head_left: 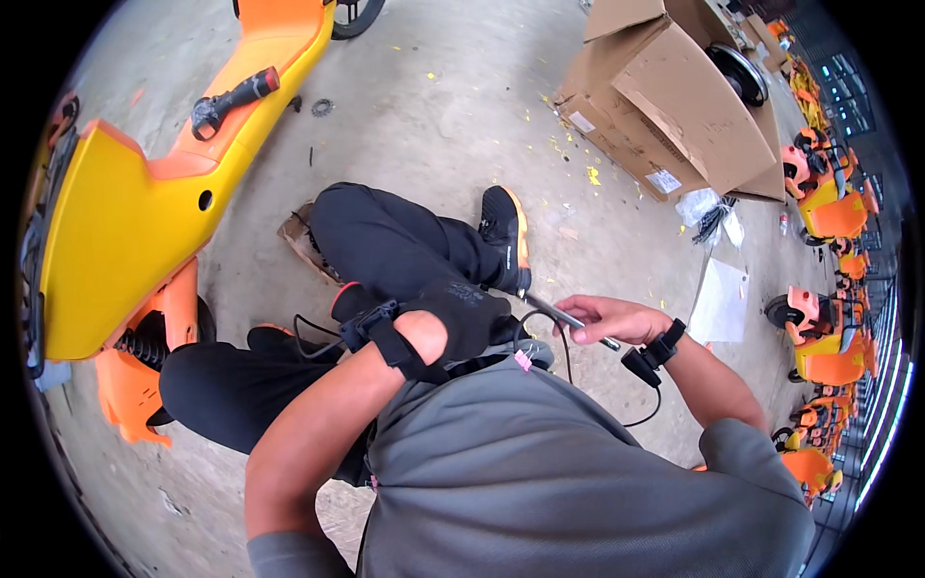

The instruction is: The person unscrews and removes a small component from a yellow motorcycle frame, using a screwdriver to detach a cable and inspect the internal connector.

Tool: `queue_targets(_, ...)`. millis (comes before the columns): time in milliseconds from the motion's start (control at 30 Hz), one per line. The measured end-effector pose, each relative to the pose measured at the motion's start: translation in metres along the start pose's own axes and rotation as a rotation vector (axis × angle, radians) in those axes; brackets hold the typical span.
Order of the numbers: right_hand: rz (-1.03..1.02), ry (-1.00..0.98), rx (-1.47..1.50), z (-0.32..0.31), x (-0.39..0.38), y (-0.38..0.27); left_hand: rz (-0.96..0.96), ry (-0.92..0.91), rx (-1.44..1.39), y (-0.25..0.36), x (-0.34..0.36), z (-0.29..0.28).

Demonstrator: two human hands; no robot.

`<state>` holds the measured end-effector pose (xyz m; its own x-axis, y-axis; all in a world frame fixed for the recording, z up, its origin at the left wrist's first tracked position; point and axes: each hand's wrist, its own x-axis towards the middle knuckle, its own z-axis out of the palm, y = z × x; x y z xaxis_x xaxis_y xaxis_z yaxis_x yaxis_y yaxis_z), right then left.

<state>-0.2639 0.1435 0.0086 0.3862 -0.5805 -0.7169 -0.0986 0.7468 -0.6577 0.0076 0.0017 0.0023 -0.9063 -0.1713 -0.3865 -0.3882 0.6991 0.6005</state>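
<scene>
My left hand (467, 320), in a black glove, is closed in front of my lap. Its fingers are mostly hidden, and I cannot make out what they hold. Near that wrist a dark cylinder with a red-orange rim (349, 300) sticks out. My bare right hand (617, 319) pinches a slim metal rod (546, 306) between thumb and fingers. The rod slants from near my shoe down to the right, its far end close to the gloved hand. A dark handheld power tool with a red end (234, 101) lies on the orange-and-yellow scooter body (125, 246) at left.
An opened cardboard box (674, 106) stands at the far right, with plastic bags (703, 209) and a white sheet (719, 301) nearer. A small dark ring (322, 108) and yellow scraps lie on the concrete floor. Several orange-and-yellow scooters (833, 332) line the right side. Cables hang from both wrist straps.
</scene>
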Motion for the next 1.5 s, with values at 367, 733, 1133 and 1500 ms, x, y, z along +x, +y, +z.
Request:
queue_targets(367,-0.184,-0.032,0.120,0.010,0.087,-0.040,0.033,0.026,-0.002,-0.010,-0.019,-0.007)
queue_targets(733,0.087,-0.227,-0.146,-0.008,0.001,-0.009,0.086,0.195,-0.328,-0.024,-0.012,-0.009)
queue_targets(1133,-0.006,-0.415,-0.313,-0.011,0.044,-0.036,0.063,0.119,-0.261,-0.011,-0.017,-0.026)
queue_targets(1500,-0.156,-0.116,-0.436,0.001,0.057,-0.025,0.038,0.126,-0.103,0.010,-0.016,-0.022)
